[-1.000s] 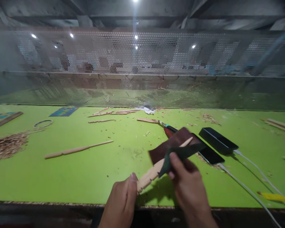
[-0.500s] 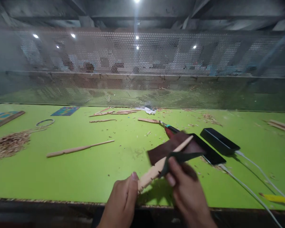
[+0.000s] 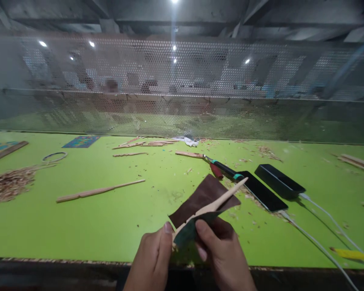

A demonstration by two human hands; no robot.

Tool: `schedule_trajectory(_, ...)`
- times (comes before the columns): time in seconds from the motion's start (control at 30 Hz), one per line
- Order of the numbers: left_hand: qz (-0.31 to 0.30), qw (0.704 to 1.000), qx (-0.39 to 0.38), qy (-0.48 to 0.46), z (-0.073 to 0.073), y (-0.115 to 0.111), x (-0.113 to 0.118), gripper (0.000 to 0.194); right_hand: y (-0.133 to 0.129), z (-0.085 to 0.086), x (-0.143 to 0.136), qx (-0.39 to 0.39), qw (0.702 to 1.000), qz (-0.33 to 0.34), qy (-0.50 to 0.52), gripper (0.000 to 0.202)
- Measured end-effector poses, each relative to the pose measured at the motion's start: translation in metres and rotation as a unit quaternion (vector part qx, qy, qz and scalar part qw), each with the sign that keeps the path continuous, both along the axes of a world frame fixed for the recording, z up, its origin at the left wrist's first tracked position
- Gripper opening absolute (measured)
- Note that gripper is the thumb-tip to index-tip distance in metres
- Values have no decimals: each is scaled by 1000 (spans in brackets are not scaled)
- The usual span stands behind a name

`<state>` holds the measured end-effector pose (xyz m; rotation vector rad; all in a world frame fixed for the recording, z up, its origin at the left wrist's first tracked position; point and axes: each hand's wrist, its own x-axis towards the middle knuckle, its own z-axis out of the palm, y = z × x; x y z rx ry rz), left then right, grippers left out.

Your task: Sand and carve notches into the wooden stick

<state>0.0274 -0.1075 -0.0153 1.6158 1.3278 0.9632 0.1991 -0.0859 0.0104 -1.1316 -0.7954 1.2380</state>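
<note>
My left hand is closed round the lower end of a carved wooden stick, whose tapered tip points up and to the right. In my right hand is a folded sheet of sandpaper, brown on one face and dark green on the other. The sheet wraps the stick, thumb pressing on the green side, and hides part of the stick's middle. Beyond my hands lies a knife with a black and teal handle, and a red object sits beside it.
A phone and a black power bank with white cables lie to the right. Another carved stick lies left, near a heap of wood shavings. Thin wood pieces lie before a perforated metal screen.
My right hand and the sandpaper have slid down the stick, toward my left hand. My left hand has shifted slightly left, still gripping the stick.
</note>
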Motion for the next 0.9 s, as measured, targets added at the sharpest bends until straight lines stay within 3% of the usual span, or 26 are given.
schedule_trajectory(0.07, -6, 1000, -6, 3, 0, 0, 0, 55, 2, 0, 3, 5, 1000, -20, 13, 43)
schedule_trajectory(0.13, -1, 1000, -9, 18, 1, 0, -1, 55, 4, 3, 6, 41, 988, -138, 56, 48)
schedule_trajectory(0.17, 2, 1000, -11, 21, 1, 0, -1, 55, 4, 4, 5, 55, 983, -163, 66, 50)
schedule_trajectory(0.2, 3, 1000, -14, 17, 1, 0, -2, 55, 4, 5, 2, 47, 985, -158, 60, 52)
schedule_trajectory(0.3, -5, 1000, -28, -7, 1, 1, -4, 55, 0, 5, -9, -12, 999, -8, 48, 49)
schedule_trajectory(0.33, -7, 999, -30, -9, 1, 1, -5, 55, -1, 5, -11, -9, 998, -7, 54, 48)
schedule_trajectory(0.43, -3, 1000, -26, 10, 2, 1, -4, 56, 1, 10, -9, 41, 990, -115, 71, 53)
schedule_trajectory(0.47, 1, 1000, -24, 13, 2, 0, -4, 56, 2, 11, -7, 52, 989, -122, 72, 54)
schedule_trajectory(0.6, 23, 999, -30, 2, 2, -2, -2, 56, 3, 15, 2, -13, 1000, 11, 1, 51)
schedule_trajectory(0.77, 3, 1000, -23, 11, 1, -2, -3, 58, 4, 16, 3, 51, 994, -93, 16, 54)
schedule_trajectory(0.9, 16, 999, -35, -18, -1, -1, -4, 58, -3, 11, -10, -25, 999, 25, -12, 49)
